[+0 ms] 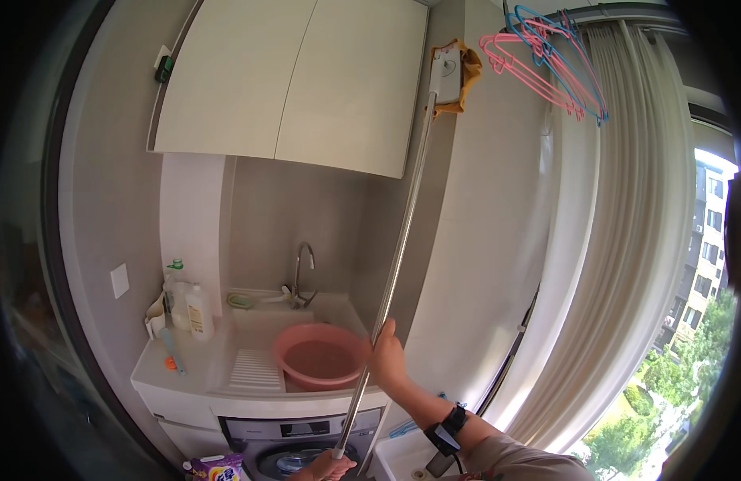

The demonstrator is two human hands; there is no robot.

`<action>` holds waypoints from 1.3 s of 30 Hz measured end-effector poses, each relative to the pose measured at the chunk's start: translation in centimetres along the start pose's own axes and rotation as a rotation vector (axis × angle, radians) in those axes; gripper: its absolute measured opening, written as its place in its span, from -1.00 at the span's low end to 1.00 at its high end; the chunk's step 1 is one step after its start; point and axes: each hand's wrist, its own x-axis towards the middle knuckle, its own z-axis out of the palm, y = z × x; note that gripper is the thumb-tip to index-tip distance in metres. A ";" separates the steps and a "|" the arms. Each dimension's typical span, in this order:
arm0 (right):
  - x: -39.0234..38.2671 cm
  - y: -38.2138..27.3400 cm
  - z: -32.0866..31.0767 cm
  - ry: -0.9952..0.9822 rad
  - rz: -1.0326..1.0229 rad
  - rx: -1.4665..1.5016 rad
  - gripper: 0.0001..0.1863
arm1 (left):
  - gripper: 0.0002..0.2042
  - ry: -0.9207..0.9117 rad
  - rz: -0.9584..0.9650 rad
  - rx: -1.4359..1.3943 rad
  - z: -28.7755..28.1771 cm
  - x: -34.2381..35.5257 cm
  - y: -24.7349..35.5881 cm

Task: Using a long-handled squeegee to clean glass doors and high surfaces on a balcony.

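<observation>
My right hand (386,357) grips the middle of a long silver pole (406,224), with its wrist strapped in a black band and device. My left hand (330,465) holds the pole's lower end at the bottom edge of the head view. At the top, the pole carries a flat white head (444,76) with a mustard-yellow cloth (471,70), raised at the narrow wall strip right of the upper cabinet (226,80). I cannot tell whether the cloth touches the wall. Behind the pole, a pink basin (318,361) sits in the white sink (254,325).
Bottles (195,313) stand on the left counter (162,377) beside a curved tap (306,256). A washing machine (258,433) and purple bag (214,469) are below. Pink and blue hangers (547,64) hang top right, near a cream curtain (627,240) by the window (699,280).
</observation>
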 end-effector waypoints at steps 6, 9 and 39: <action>10.2 -2.8 -3.3 0.208 -0.102 -0.080 -0.54 | -0.54 -0.733 -0.303 -0.615 -1.5 6.8 6.8; 15.1 -4.7 -6.1 0.288 -0.135 -0.177 -0.52 | -0.54 -0.796 -0.264 -0.597 -2.4 9.1 13.1; -4.5 2.8 6.7 -0.622 0.380 1.087 -0.60 | -0.87 -0.297 -0.521 0.028 -5.4 -11.4 -23.4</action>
